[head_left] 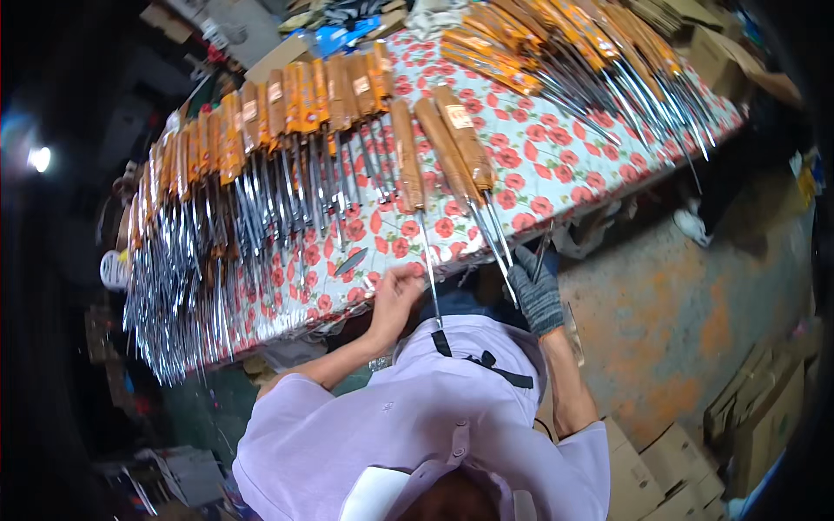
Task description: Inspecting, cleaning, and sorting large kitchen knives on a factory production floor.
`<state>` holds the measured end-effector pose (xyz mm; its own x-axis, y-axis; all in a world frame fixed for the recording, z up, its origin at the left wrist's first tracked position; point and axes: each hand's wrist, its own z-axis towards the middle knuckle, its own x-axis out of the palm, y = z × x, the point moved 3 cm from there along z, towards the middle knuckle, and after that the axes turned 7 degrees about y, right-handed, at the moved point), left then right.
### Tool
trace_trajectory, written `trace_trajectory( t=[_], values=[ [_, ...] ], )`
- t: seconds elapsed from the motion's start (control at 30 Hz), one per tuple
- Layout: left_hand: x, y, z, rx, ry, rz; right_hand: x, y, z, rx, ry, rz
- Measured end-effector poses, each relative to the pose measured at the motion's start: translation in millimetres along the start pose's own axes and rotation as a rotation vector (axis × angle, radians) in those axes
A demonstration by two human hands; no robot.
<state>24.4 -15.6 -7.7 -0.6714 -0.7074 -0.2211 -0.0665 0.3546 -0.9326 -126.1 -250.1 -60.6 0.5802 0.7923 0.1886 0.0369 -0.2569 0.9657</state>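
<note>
Three long metal-shafted tools with wooden handles lie at the table's near edge, their shafts pointing toward me. My bare left hand (398, 300) is beside the shaft of the left tool (408, 165), its fingers loosely bent and apart; whether they touch the shaft I cannot tell. That shaft's tip reaches my shirt. Two more wooden-handled tools, a middle one (446, 149) and a right one (469, 143), lie close together. By their shaft ends, my right hand (537, 293), in a grey knit glove, is closed around a thin dark object (545, 246) whose kind is unclear.
The table (539, 165) has a red-flowered cover. Rows of similar tools (295, 100) in orange wrapping line its left side; another pile (556, 48) lies far right. A small grey leaf-shaped piece (351, 262) lies near my left hand. Cardboard boxes (669, 469) stand lower right.
</note>
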Motion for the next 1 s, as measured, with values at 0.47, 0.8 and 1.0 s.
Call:
trace_trajectory(
  t=[0.47, 0.8, 1.0],
  values=[
    [116, -21, 31, -0.047, 0.218, -0.676, 68, 13, -70, -0.098, 0.055, -0.239],
    [54, -63, 19, 0.157, 0.132, -0.541, 115, 26, -62, -0.211, 0.163, -0.236],
    [-102, -129, 24, 0.224, -0.113, -0.446, 108, 38, 13, -0.297, 0.117, -0.290]
  ],
)
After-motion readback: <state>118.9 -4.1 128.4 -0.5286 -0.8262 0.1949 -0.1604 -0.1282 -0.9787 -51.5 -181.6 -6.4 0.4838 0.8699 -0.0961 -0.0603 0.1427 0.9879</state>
